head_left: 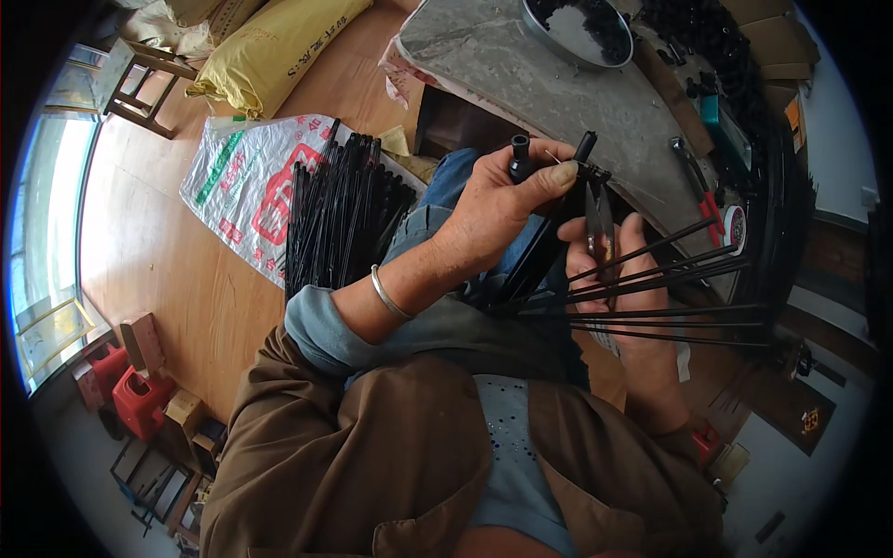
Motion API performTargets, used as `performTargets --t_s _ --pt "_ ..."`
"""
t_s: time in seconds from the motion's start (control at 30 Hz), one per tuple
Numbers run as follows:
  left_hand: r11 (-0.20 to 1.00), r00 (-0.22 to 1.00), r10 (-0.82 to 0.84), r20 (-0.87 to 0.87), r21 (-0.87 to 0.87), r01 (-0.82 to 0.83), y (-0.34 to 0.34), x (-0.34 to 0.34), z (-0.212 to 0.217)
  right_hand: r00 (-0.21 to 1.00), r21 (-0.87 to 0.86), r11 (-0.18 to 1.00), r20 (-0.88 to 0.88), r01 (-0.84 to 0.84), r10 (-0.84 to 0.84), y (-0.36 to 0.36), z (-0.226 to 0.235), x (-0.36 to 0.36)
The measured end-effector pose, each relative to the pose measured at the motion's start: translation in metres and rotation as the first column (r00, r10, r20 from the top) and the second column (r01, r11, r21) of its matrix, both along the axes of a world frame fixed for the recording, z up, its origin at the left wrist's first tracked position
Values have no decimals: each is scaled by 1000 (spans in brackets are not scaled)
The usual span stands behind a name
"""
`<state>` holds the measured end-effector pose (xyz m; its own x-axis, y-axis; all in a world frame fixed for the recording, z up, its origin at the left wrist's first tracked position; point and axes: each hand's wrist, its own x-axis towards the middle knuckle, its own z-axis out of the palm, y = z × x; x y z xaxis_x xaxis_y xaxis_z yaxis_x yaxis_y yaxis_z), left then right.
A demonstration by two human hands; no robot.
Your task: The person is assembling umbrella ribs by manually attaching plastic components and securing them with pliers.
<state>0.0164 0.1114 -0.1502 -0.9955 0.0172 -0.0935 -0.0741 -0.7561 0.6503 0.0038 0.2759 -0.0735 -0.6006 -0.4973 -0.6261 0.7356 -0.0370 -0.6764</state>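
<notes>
In front of my lap, my left hand point(498, 205) is closed around a black tubular fitting point(520, 158) and a black rod frame point(535, 265), which looks like an umbrella frame. Its thumb and forefinger pinch by the dark joint point(593, 171), beside a rod end point(585, 146). My right hand point(637, 279) grips a pair of pliers point(601, 232), their jaws pointing up at that joint. Thin black ribs point(660, 272) fan out to the right, across the right hand. Whether the jaws bite on anything is too small to tell.
Many black rods point(344, 214) lie bundled on a white printed bag point(240, 195) at left. A stone-grey table point(465, 46) carries a metal bowl point(609, 61), red-handled pliers point(704, 186) and a small round tub point(735, 229). Beyond stand a yellow sack point(274, 65) and a wooden stool point(139, 70).
</notes>
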Motion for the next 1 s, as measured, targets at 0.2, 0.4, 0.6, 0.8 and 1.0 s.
performTargets --t_s 0.2,0.4,0.6,0.8,1.0 --pt "1000 1000 -22 -16 -9 21 -1 1 -1 999 51 998 16 28 -29 -3 -3 6" --pt "1000 1000 -11 -8 -4 11 -1 2 4 1000 39 999 17 24 -25 -5 -2 7" --pt "999 1000 13 12 30 -13 0 2 6 999 65 998 -46 -7 10 -3 -2 7" --pt "1000 1000 -11 -29 -14 10 -1 4 8 995 142 990 -92 -18 32 -2 1 6" --pt "1000 999 2 -43 -27 -4 -1 4 8 975 209 977 -203 -46 90 -6 5 7"
